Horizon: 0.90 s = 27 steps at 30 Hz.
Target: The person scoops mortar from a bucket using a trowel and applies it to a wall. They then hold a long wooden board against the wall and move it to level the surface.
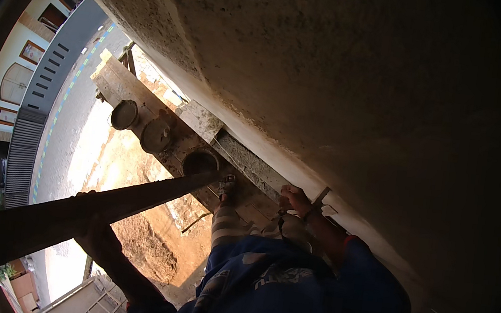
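A dark wooden post point(141, 196) runs across the left side, close to me at its wide end and narrowing toward the planks. My left hand point(98, 233) is wrapped round it, with fingertips showing along its far edge. My right hand point(296, 200) is closed, low beside the wall ledge point(249, 164); what it holds, if anything, is too dark to make out. Just past that wrist, a thin flat strip point(320, 196) sticks up near the wall. One sandalled foot point(227, 185) stands on the plank platform point(181, 142).
Three round buckets stand along the platform: a far one point(124, 115), a middle one point(156, 136) and a near one point(200, 162). A rough plastered wall point(356, 94) rises at the right. Far below lie bare earth point(147, 247) and a paved street point(81, 100), with a house opposite.
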Motion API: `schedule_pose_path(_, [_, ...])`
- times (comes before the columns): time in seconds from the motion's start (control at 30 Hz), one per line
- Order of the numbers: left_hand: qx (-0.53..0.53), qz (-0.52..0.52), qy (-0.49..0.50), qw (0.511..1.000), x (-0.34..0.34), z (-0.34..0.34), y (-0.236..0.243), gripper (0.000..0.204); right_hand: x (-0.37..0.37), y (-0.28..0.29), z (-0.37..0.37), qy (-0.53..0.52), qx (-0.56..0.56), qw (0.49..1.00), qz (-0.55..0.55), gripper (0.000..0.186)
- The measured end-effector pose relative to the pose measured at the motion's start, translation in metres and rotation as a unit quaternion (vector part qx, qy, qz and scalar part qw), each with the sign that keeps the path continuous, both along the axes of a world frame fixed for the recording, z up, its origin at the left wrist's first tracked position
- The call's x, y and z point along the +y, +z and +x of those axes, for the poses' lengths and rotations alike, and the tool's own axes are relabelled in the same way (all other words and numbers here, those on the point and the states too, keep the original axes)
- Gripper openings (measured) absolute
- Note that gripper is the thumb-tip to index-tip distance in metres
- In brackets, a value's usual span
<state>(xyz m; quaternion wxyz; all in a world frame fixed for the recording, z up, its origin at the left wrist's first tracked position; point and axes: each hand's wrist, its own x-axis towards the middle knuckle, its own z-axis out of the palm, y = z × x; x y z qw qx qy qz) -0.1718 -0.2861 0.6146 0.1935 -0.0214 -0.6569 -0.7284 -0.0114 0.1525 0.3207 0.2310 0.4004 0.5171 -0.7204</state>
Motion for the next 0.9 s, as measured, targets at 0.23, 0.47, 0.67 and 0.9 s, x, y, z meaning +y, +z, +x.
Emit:
schedule_pose_path(0.23, [-0.069, -0.012, -0.167, 0.983, 0.04, 0.021, 0.058, 0.043, -0.024, -0.003, 0.028, -0.171, -0.056, 0.972, -0.148, 0.083])
schedule_pose_path(0.47, [-0.157, 0.472, -0.316, 0.808, 0.099, 0.001, 0.032, 0.039, 0.005, -0.031, 0.069, -0.526, 0.161, 0.76, -0.346, 0.083])
schedule_pose_path(0.67, [-0.137, 0.357, -0.432, 0.817, 0.108, -0.084, -0.02, 0.042, 0.007, 0.016, 0.061, -0.587, 0.36, 0.702, -0.181, 0.028])
schedule_pose_path(0.9, [-0.238, 0.264, -0.241, 0.903, 0.058, -0.328, -0.258, 0.041, -0.006, -0.05, -0.021, -0.606, 0.287, 0.704, -0.235, 0.027])
